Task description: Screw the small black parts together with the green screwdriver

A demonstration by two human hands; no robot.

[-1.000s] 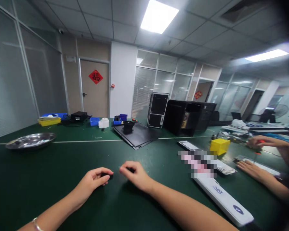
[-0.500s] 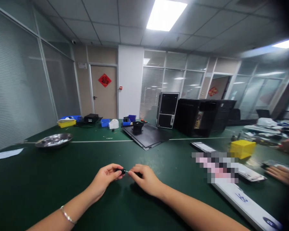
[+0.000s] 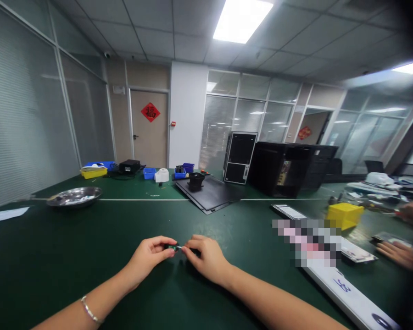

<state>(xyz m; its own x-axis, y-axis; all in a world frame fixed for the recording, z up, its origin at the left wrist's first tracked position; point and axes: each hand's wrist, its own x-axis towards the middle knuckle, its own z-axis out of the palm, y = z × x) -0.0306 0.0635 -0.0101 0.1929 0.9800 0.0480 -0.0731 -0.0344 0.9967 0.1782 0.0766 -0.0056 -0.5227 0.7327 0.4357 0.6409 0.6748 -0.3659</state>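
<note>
Just above the green table, my left hand pinches a small black part that shows a bit of green, like a circuit board. My right hand faces it, fingers closed round a thin metal-tipped tool. The pale tip of that tool points left and reaches the edge of the black part. Most of the tool is hidden by my right fingers, so its exact kind does not show. Both hands stay close together over the middle of the table.
A black panel lies ahead with a black fan-like piece on it. Left stands a metal bowl; right, a long white bar and a yellow box. Computer cases stand behind. A co-worker's hand is at right.
The black part in my left hand has turned, and its green side now shows. My hands otherwise hold nearly the same place; the view has shifted slightly.
</note>
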